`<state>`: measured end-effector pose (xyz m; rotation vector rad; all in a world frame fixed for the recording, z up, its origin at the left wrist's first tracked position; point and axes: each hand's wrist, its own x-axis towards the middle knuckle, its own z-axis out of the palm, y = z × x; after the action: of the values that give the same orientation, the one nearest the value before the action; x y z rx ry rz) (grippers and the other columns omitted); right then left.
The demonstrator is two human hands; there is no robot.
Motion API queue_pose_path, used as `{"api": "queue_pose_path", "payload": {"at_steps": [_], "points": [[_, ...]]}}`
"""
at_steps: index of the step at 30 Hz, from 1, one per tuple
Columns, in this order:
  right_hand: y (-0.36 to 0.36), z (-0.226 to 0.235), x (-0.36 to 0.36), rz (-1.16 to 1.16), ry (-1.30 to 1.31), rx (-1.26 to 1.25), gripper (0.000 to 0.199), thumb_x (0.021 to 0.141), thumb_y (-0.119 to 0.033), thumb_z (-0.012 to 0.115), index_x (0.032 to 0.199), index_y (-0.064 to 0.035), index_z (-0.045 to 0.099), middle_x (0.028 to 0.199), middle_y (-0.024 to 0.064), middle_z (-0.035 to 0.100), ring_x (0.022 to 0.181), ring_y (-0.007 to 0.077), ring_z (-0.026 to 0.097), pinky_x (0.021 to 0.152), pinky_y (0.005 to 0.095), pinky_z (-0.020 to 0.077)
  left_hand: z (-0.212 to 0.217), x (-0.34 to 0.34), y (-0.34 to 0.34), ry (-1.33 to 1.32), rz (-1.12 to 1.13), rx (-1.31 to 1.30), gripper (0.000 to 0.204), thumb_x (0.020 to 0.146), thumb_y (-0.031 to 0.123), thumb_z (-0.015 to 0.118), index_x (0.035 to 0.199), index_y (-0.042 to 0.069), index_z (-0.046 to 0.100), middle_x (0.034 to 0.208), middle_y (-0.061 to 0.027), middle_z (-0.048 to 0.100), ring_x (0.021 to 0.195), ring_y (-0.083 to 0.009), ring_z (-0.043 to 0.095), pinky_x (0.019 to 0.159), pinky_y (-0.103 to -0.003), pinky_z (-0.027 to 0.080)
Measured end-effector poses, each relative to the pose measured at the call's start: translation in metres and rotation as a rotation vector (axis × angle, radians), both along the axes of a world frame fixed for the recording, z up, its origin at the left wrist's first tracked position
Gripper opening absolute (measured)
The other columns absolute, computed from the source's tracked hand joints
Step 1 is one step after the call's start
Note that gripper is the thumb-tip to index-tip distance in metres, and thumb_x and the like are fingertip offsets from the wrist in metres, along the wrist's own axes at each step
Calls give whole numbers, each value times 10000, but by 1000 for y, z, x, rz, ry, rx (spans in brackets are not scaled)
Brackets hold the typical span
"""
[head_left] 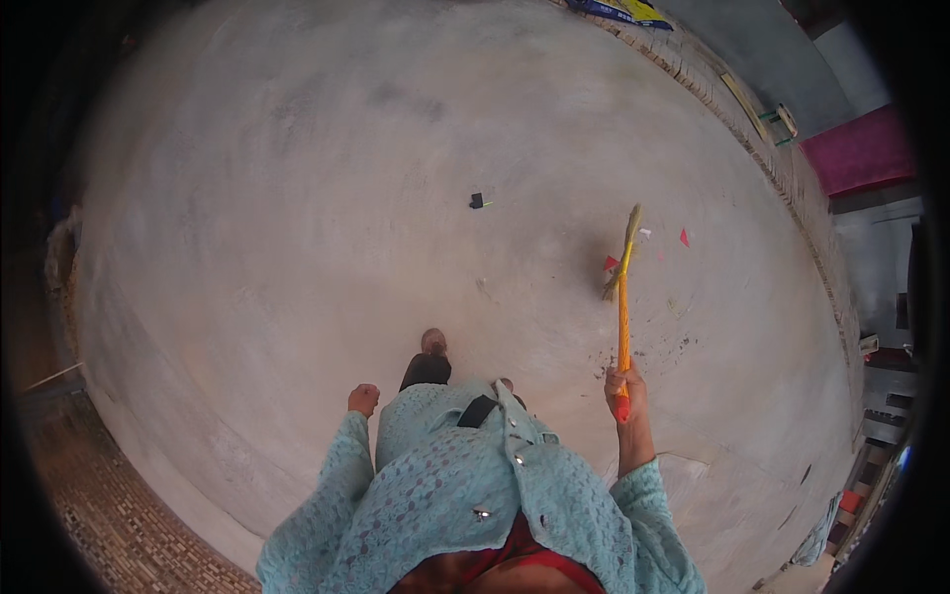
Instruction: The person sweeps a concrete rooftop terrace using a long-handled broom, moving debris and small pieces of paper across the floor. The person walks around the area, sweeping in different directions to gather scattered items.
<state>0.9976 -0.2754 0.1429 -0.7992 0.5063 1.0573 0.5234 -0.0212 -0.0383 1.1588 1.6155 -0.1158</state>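
A short broom (624, 307) with an orange handle, a red butt end and yellowish bristles is in my right hand (630, 392). The fingers wrap round the handle near its red end, and the bristle head points away from me. Close by the bristles lie a red scrap (611, 263) and a white scrap (645, 234). Dark crumbs of dirt (638, 353) are scattered just beyond my right hand. On the other side, my left hand (364, 399) hangs beside my body with its fingers curled in, and nothing shows in it.
Another red scrap (684, 238) and a small black piece (477, 201) with a yellow-green strip lie on the concrete floor (297, 198). A brick edge (732, 124) curves along the right. Brick paving (148, 495) shows at lower left. My shoe (433, 342) is ahead of me.
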Motion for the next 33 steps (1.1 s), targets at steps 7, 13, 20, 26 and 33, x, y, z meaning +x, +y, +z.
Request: {"api": "queue_pose_path", "payload": {"at_steps": [7,13,20,26,33], "points": [[67,85,-35,-52,95,142,500,694,72,398,1154,-119,352,749,69,382,453,54,363,371,168,345,-35,-16,-5,42,-11,-79,244,690,238,537,809,33,596,647,-70,600,565,-163,572,565,-307,469],[132,80,-51,-98,371,445,150,696,56,390,828,40,321,739,65,362,451,52,415,354,181,385,-52,7,18,-51,-104,-67,222,716,197,529,898,70,545,664,-3,543,555,-105,511,423,-257,395],[199,-29,-24,-10,744,551,218,704,61,387,917,72,345,762,85,368,474,61,414,400,167,396,27,30,28,-76,161,-70,273,727,215,539,961,76,521,722,10,545,626,-93,515,481,-267,395],[173,-76,25,-169,848,500,149,702,38,386,835,66,324,736,89,378,477,85,436,396,192,414,35,-9,-28,96,254,-173,231,714,190,535,903,66,585,764,-54,588,674,-164,566,522,-303,471],[16,-54,96,-349,595,387,171,678,53,373,840,73,323,726,94,382,486,102,453,398,205,417,-9,16,-30,137,-194,104,195,708,158,535,866,69,606,849,-82,610,769,-224,577,640,-325,472]]}}
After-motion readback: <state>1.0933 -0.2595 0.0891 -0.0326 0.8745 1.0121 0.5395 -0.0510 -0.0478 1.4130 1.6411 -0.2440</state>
